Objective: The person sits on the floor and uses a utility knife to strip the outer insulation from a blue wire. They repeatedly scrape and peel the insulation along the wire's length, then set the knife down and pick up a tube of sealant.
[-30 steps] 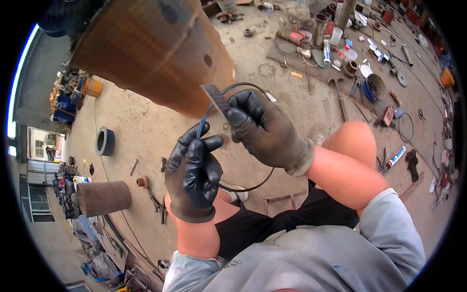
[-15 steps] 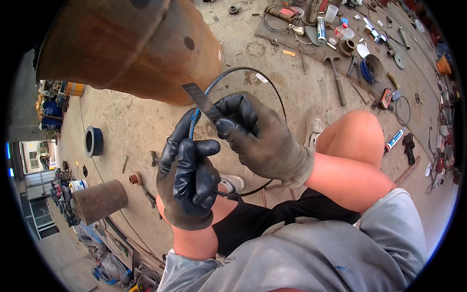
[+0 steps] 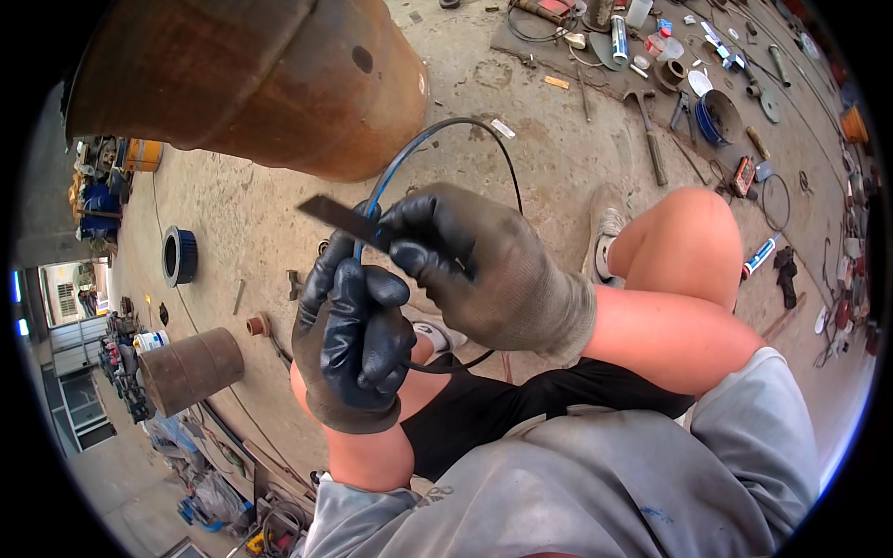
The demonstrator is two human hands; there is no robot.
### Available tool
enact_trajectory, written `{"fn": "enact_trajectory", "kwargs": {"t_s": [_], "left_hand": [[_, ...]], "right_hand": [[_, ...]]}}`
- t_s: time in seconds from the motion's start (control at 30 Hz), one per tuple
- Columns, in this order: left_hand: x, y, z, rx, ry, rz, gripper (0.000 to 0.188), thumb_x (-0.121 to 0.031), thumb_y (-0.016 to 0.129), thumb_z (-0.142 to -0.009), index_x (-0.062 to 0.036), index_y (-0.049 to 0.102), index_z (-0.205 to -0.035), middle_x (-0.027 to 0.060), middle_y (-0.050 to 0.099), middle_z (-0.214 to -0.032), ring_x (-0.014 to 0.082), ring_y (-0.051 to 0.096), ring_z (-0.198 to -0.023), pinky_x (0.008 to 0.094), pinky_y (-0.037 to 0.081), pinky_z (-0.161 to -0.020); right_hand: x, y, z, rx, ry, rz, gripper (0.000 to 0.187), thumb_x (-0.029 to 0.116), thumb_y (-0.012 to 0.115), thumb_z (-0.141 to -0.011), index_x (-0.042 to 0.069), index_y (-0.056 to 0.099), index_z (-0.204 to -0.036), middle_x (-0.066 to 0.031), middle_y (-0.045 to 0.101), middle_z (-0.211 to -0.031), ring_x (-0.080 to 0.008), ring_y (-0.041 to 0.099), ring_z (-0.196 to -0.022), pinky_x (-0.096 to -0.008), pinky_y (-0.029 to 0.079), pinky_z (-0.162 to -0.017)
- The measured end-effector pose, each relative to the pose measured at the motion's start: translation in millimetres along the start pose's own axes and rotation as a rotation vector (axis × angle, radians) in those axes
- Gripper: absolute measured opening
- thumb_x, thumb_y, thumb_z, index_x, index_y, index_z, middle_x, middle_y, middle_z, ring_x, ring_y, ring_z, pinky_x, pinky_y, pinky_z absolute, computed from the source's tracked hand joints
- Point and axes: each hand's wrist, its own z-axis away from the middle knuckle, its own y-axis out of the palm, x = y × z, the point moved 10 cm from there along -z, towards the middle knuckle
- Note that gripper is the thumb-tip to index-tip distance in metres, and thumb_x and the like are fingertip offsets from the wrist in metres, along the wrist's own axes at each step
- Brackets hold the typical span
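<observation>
In my gloved right hand (image 3: 488,265) a dark snap-off knife blade (image 3: 330,215) is pinched between thumb and fingers, its free end pointing left. The blade crosses a thin black cable (image 3: 510,160) whose nearer stretch shows blue. Whether its edge touches the cable or cuts into it, I cannot tell. My gloved left hand (image 3: 358,349) is closed round the cable just below the blade. From there the cable arches up and right in a loop, passes behind my right hand and comes back by my left palm.
A large rusty drum (image 3: 270,84) stands close ahead on the left. Further left are a black ring-shaped part (image 3: 179,257) and a smaller rusty drum (image 3: 192,370). On the right lie a hammer (image 3: 646,135), a blue-rimmed bowl-like part (image 3: 716,118) and a sealant tube (image 3: 759,258).
The blade has slid left and downward along the cable, and it lies flatter now. My right hand has shifted left with it. My left hand still grips the cable.
</observation>
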Motion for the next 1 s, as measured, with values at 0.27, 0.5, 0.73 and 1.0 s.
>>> {"fn": "enact_trajectory", "kwargs": {"t_s": [0.27,0.5,0.73,1.0], "left_hand": [[5.7,8.3,1.0,0.065,-0.085,0.063,0.050,-0.014,0.049,-0.115,0.0090,0.042,-0.159,0.0210,0.074,-0.099,0.0090,0.051,-0.041,0.0234,0.037,-0.035],[8.0,6.5,6.4,0.030,-0.083,-0.010,0.051,-0.015,0.050,-0.115,0.0084,0.041,-0.160,0.0189,0.075,-0.098,0.0072,0.049,-0.040,0.0231,0.034,-0.035],[5.2,-8.1,7.2,-0.024,-0.073,-0.140,0.048,-0.015,0.046,-0.116,0.0029,0.042,-0.160,0.0154,0.072,-0.099,0.0064,0.045,-0.040,0.0232,0.033,-0.033],[13.3,-4.4,4.4,0.080,-0.128,-0.134,0.055,-0.019,0.040,-0.118,-0.0022,0.026,-0.169,0.0104,0.071,-0.103,0.0048,0.045,-0.039,0.0231,0.035,-0.029]], "right_hand": [[-11.7,-9.5,-0.2,-0.112,-0.014,-0.002,0.018,0.005,0.072,-0.096,0.001,0.066,-0.112,-0.0172,0.070,-0.084,-0.0332,0.071,-0.077,-0.0429,0.056,-0.070],[-4.6,-7.6,3.0,-0.075,0.002,0.001,0.018,0.005,0.074,-0.094,0.003,0.067,-0.111,-0.0154,0.068,-0.082,-0.0313,0.069,-0.074,-0.0420,0.055,-0.069],[-2.2,-7.4,2.7,0.013,-0.007,0.011,0.017,0.004,0.074,-0.093,0.004,0.071,-0.109,-0.0151,0.068,-0.082,-0.0298,0.068,-0.073,-0.0408,0.054,-0.068],[-4.6,-15.6,2.0,-0.072,0.047,-0.029,0.019,0.002,0.074,-0.093,0.000,0.068,-0.110,-0.0143,0.070,-0.083,-0.0270,0.069,-0.073,-0.0392,0.054,-0.068]]}}
